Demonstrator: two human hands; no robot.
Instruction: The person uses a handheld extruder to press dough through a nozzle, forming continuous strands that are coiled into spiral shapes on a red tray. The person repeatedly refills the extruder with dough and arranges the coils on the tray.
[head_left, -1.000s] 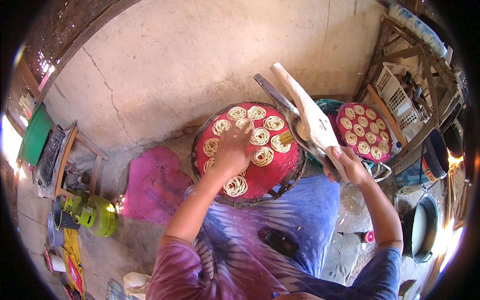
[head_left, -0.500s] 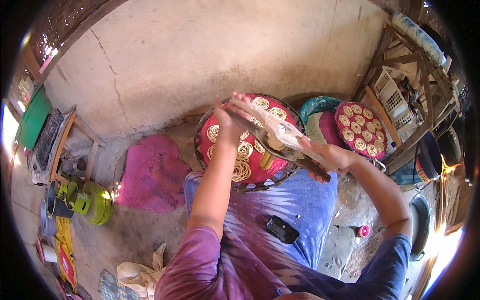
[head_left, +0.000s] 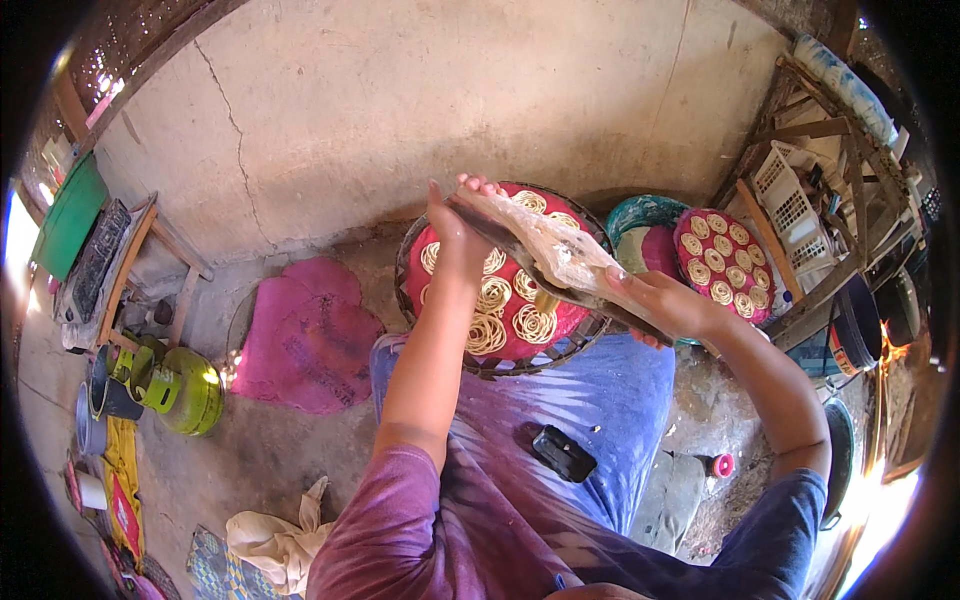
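Both my hands grip a long wooden hand press (head_left: 570,258), its two arms squeezed nearly together and smeared with pale dough or flour. My left hand (head_left: 463,232) wraps the far left end; my right hand (head_left: 662,302) closes round the near right end. Beneath the press, a brass-coloured cylinder (head_left: 546,301) partly shows. Under it lies a round woven tray (head_left: 545,362) lined with red cloth (head_left: 575,318). Several coils of pale dough strands (head_left: 493,295) rest on the cloth, one coil (head_left: 534,323) just below the cylinder. The press and my left forearm hide part of the tray.
At right, another red round tray (head_left: 682,262) of coils leans by a teal basin (head_left: 618,212). A wooden rack (head_left: 850,190) stands beyond, with flames (head_left: 893,350) near it. Left are a pink cloth (head_left: 305,340) and a green gas cylinder (head_left: 195,392). A black case (head_left: 563,455) lies on my lap.
The press has shifted slightly away from me and to the right, off the near part of the tray. A dough coil now shows where the brass cylinder was. Both hands keep their grip.
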